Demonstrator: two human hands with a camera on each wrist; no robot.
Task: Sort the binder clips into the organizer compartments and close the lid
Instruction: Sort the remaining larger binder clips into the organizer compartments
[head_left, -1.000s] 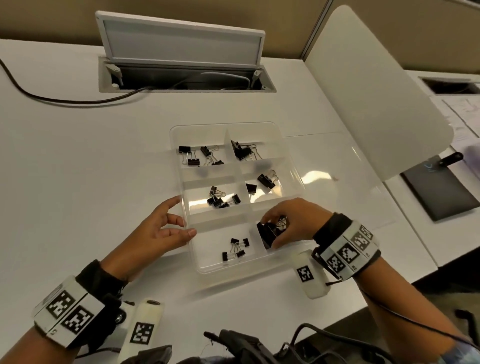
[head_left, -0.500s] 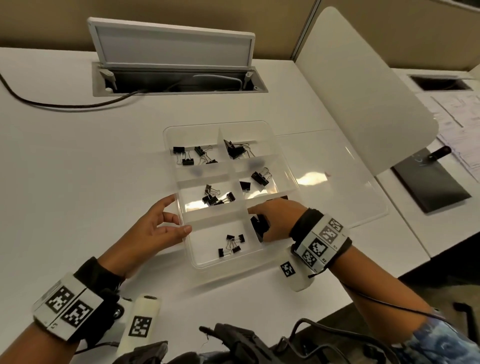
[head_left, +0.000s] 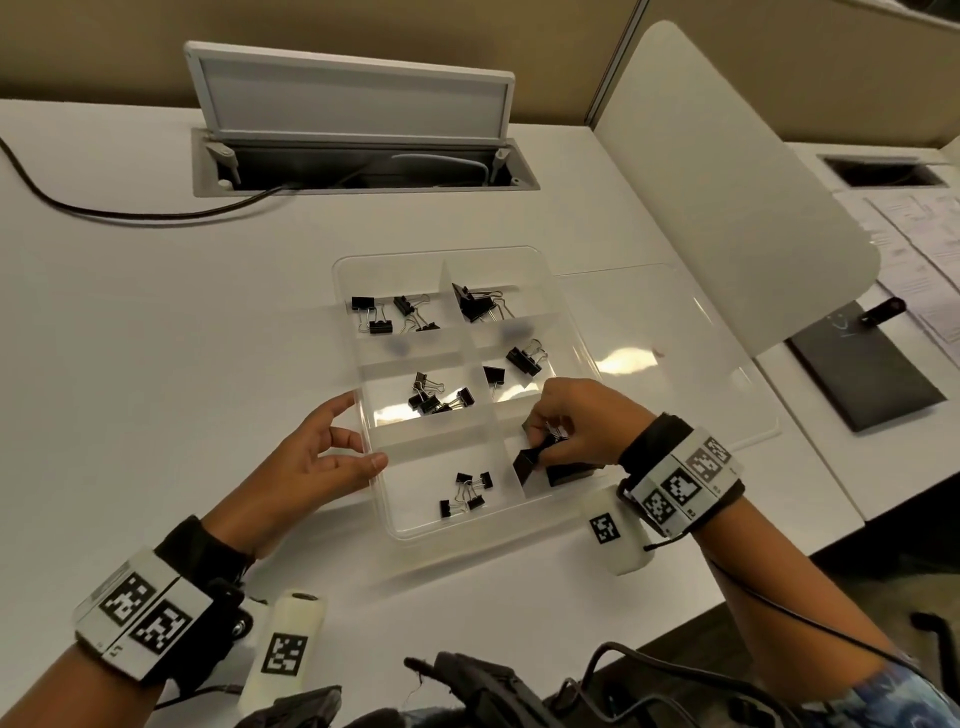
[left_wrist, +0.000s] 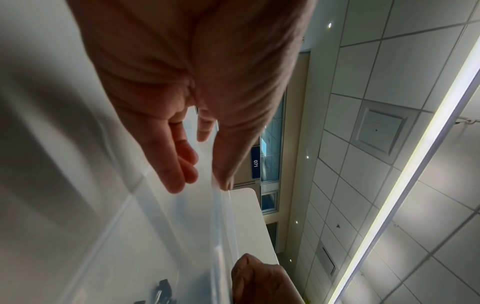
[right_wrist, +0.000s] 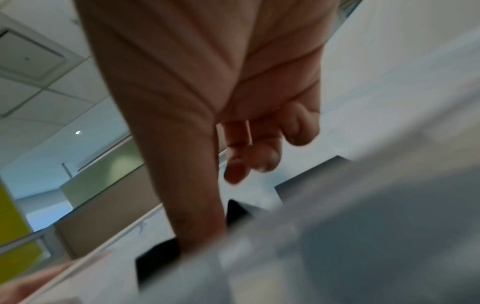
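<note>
On the white desk (head_left: 156, 364), our left hand (head_left: 317, 462) rested its straight fingers against the organizer's (head_left: 452, 527) left wall. Small clips (head_left: 465, 493) lay in its near-left compartment. In the near-right one, our right hand (head_left: 576, 421) pinched a large clip (head_left: 530, 462). The lid (head_left: 675, 364) lay open rightward.

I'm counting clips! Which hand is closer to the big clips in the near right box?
Right. The right hand pinches the large binder clips; the left hand touches the organizer's opposite wall.
</note>
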